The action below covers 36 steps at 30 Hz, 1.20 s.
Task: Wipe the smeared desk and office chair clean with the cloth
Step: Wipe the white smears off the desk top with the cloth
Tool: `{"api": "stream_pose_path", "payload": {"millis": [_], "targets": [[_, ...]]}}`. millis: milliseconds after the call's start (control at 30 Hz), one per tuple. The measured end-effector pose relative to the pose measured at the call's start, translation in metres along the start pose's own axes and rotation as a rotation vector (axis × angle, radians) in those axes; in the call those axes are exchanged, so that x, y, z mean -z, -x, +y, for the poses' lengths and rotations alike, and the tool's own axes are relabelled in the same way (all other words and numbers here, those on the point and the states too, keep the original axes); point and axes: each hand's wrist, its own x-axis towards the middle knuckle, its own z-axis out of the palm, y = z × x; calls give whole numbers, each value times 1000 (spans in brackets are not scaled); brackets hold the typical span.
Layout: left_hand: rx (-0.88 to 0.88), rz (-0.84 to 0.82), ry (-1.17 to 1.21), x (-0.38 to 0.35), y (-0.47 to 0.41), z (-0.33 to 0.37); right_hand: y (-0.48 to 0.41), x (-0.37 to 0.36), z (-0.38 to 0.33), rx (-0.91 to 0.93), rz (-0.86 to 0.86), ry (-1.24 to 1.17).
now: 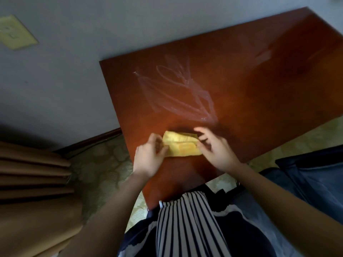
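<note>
A folded yellow cloth (181,144) lies on the reddish-brown wooden desk (241,75), near its front edge. My left hand (149,157) pinches the cloth's left end between thumb and fingers. At the cloth's right end is my right hand (213,147), fingers spread and slightly bent over it; the hand is blurred. White smear streaks (178,89) cross the desk just beyond the cloth, and a fainter smear (262,56) shows at the far right. A dark blue seat (311,175), perhaps the office chair, stands at the right edge.
Brown pleated curtains (33,182) hang at the left over a patterned floor (100,164). The grey wall (65,80) behind the desk carries a yellowish outlet plate (14,32). My striped clothing (187,225) fills the bottom centre, close to the desk's corner.
</note>
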Motion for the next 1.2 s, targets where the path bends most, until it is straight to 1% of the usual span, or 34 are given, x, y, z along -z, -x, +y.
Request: {"api": "stream_pose_path", "payload": {"millis": [67,133,167,233,300,400,500,633,733,833,900,1000,1100,1200], "targets": [[130,79,93,-1,-8,7,-13,0,-4,-25,90,-2],[163,79,33,-4,-11,6,-15,-4,-3,62,119,131],[160,72,-8,-5,-11,5,-13,-8,-1,145,74,232],[129,52,-60,-6,-7,1,-11,-17,4,315,-97,434],[130,34,-92,-6,-1,-4,-15,-32,13,413,-230,536],[149,12,-163,-2,4,-6,-22,-52,19,408,-274,535],[158,-14,-237,2,5,-5,-21,-64,21,387,-200,494],[123,-53,-293,2,-6,2,-10,-61,37,530,-136,467],[85,-123,-349,-4,-19,7,5,-47,57,564,-75,428],[87,-238,-449,-15,-35,11,20,-31,79,455,51,423],[119,-298,-522,-22,-43,14,22,-22,91,363,109,411],[181,-308,-594,-26,-50,19,9,-7,104,226,188,412],[169,-344,-693,-24,-52,24,-19,8,110,42,277,454],[144,-386,-754,-20,-56,25,-53,13,109,-151,364,406]]}}
